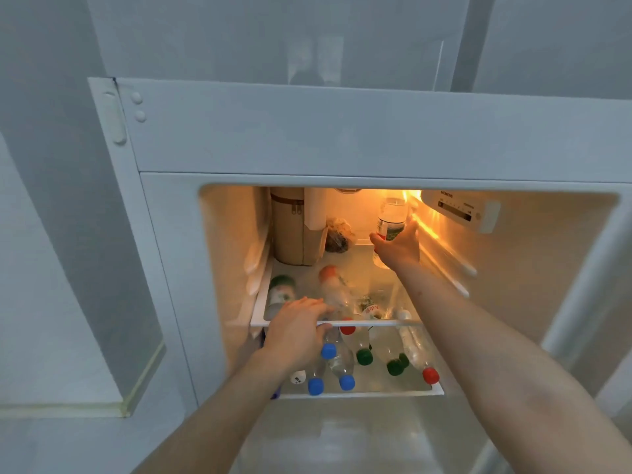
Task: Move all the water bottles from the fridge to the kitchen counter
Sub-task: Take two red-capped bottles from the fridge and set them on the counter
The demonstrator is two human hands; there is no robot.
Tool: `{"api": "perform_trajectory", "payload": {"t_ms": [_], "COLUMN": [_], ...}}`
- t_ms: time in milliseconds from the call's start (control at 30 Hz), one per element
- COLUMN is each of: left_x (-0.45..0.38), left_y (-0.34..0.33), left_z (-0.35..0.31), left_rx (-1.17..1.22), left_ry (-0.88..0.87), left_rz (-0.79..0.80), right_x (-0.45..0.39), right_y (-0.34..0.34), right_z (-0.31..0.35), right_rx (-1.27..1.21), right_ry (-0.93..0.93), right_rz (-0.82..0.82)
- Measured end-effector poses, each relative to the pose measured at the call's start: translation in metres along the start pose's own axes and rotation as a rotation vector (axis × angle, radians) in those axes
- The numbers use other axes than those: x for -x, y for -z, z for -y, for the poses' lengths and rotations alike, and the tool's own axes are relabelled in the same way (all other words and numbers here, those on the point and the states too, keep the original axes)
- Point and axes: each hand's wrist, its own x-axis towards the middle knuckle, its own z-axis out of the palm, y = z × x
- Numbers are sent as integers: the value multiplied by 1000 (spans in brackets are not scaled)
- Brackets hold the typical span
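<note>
Inside the open fridge, the right hand closes its fingers around the upright water bottle behind the glass shelf edge to lift it, while the left hand, fingers loosely spread, reaches the lying bottles at that edge.

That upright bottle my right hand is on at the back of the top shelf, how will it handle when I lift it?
The upright bottle is thin clear plastic, so it may dent under the right hand. It looks partly full, so probably fairly light. Standing tall and narrow on the glass shelf, it could tip if nudged.
</note>
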Motion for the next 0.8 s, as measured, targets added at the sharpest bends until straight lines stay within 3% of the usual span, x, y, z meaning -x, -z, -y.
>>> {"api": "perform_trajectory", "payload": {"t_ms": [267,433,800], "left_x": [1,2,4], "left_y": [-1,0,-11], "left_z": [1,1,8], "left_rx": [24,25,16], "left_ry": [12,0,-37], "left_rz": [-15,-34,-36], "right_x": [-18,10,104], "right_y": [-5,2,26], "right_z": [-4,-7,-30], "right_rx": [31,111,98], "right_ry": [-4,168,337], "right_rz": [-34,-34,-61]}}
